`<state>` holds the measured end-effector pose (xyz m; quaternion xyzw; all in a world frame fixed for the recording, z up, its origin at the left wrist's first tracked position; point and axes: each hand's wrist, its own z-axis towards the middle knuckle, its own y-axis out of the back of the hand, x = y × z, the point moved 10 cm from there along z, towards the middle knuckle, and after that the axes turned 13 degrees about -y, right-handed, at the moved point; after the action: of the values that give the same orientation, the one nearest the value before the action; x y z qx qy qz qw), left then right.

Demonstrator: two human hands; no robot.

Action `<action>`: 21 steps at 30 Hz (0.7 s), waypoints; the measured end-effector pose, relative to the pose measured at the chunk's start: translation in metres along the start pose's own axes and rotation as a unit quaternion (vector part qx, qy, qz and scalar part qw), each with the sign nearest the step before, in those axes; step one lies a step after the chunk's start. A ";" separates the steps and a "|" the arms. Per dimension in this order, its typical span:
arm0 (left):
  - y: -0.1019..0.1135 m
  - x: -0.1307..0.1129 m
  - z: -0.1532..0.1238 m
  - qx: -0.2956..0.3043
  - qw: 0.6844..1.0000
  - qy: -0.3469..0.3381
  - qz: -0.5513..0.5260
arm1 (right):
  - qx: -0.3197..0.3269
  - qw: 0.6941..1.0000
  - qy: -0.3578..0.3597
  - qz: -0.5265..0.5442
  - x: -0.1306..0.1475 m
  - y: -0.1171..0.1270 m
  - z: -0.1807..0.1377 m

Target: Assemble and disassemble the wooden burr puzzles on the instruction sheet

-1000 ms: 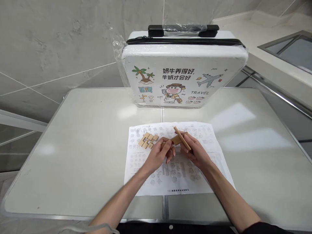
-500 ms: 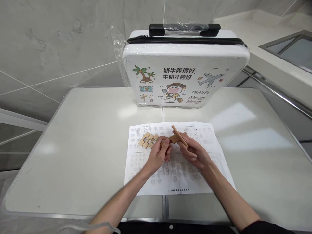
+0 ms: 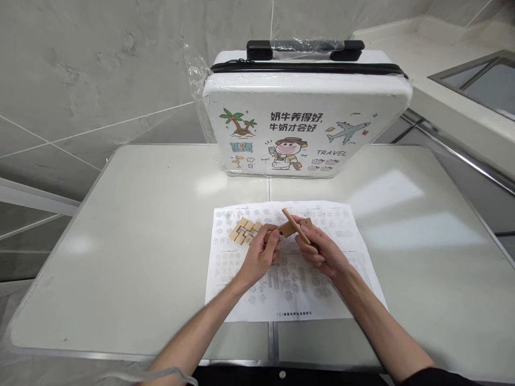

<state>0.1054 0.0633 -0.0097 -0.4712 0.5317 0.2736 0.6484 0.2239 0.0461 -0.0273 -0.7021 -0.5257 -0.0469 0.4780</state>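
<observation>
Both hands meet over a printed instruction sheet (image 3: 289, 300) on a white table (image 3: 132, 236). My left hand (image 3: 259, 257) pinches one end of a small wooden puzzle piece (image 3: 286, 229). My right hand (image 3: 322, 250) is closed round a long wooden bar (image 3: 295, 225) that slants across that piece, tip pointing up and left. A flat cluster of interlocked wooden puzzle pieces (image 3: 245, 231) lies on the sheet, just left of my left fingers.
A white suitcase-shaped case (image 3: 308, 115) with cartoon prints, a black handle and plastic wrap stands upright at the table's far edge. A grey tiled wall rises behind it. A ledge with a metal-framed opening (image 3: 475, 80) runs along the right.
The hands have drawn slightly closer together. The long bar has slid a little down and left across the held piece, with my right fingers closing more tightly round it.
</observation>
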 end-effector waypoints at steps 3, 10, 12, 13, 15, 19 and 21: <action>0.001 0.001 0.000 0.003 1.000 0.001 0.001 | 0.001 1.000 -0.018 -0.003 -0.003 0.004 0.000; 0.001 0.001 0.001 -0.020 0.999 -0.003 -0.025 | 0.021 0.999 -0.020 0.019 -0.001 -0.005 0.000; 0.001 0.000 0.001 -0.029 0.999 -0.002 -0.033 | 0.013 1.000 -0.008 0.024 0.000 -0.007 0.001; 0.001 0.000 0.001 -0.032 0.999 -0.002 -0.036 | 0.009 1.000 -0.004 0.025 0.000 -0.008 0.001; 0.001 0.001 0.001 -0.039 0.998 0.001 -0.043 | -0.001 1.000 0.006 0.027 -0.001 -0.008 0.002; 0.002 0.001 0.000 -0.037 0.998 0.000 -0.051 | -0.006 1.000 0.016 0.026 -0.003 -0.007 0.003; 0.001 0.001 0.000 -0.026 0.999 -0.003 -0.043 | -0.005 1.000 0.010 0.021 -0.004 -0.005 0.003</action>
<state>0.1049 0.0639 -0.0107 -0.5095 0.5016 0.2602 0.6489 0.2172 0.0453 -0.0280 -0.7146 -0.5063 -0.0462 0.4804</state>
